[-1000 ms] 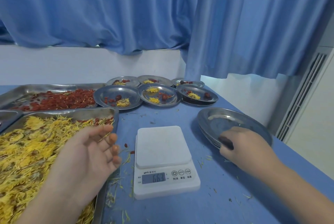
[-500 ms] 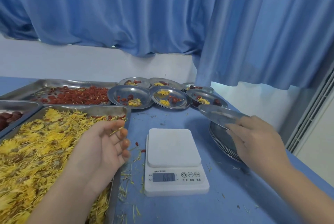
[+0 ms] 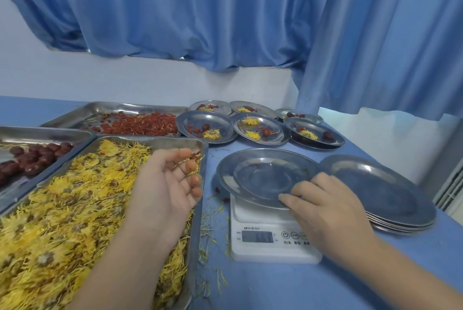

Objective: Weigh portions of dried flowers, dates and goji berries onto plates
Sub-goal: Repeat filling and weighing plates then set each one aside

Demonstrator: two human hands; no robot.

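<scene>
Fingers (image 3: pixel 191 166) of left hand (image 3: pixel 162 192) loosely spread, empty, over dried flowers (image 3: pixel 75 197) at 9 o'clock of scale (image 3: pixel 265 247); right hand (image 3: pixel 328 212) pinches empty plate (image 3: pixel 260 174) rim at its 5 o'clock, on or just above scale. Centre it, release fully, tare before loading.

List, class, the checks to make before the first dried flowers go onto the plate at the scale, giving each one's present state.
1. Plate empty: ok.
2. Plate sitting flat on the scale: cannot tell; the right hand holds its near rim.
3. Right hand off the plate: not ok.
4. Display zeroed: cannot tell; digits blurred.
5. Left hand free, open over the dried flowers: ok.
</scene>
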